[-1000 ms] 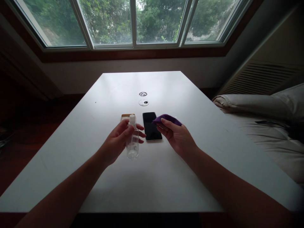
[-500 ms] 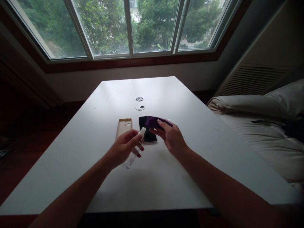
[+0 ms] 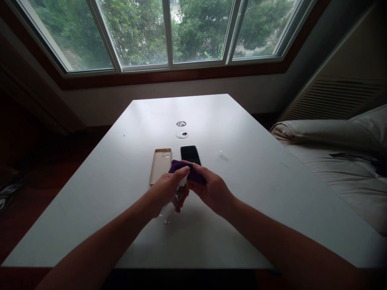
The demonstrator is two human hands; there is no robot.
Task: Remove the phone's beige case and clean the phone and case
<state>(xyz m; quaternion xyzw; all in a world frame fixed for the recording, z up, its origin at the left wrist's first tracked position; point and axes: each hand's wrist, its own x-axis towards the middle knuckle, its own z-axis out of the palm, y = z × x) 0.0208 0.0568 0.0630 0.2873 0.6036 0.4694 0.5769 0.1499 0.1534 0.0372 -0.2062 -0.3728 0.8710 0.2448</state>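
My left hand (image 3: 165, 189) is wrapped round a clear spray bottle (image 3: 166, 212) with a white top, its thumb on the nozzle. The bottle is tilted, its top toward my right hand. In my right hand (image 3: 213, 187) is a folded purple cloth (image 3: 196, 175), held close against the nozzle. Just beyond the hands, a smartphone (image 3: 190, 153) with a dark screen lies on the white table; the cloth and fingers hide its near end. Left of the phone lies a phone case (image 3: 160, 166), pale inside with a tan top edge.
A small clear cap (image 3: 220, 153) stands on the white table (image 3: 256, 225), right of the phone. Two round inserts (image 3: 182, 134) are set in the tabletop farther back. A cushioned seat (image 3: 326, 161) flanks the table's right side, and a window (image 3: 169, 36) is beyond it.
My hands have come together, bringing cloth and nozzle close. The cloth has moved down and nearer, baring more of the phone's far end and the small cap. The view has shifted slightly.
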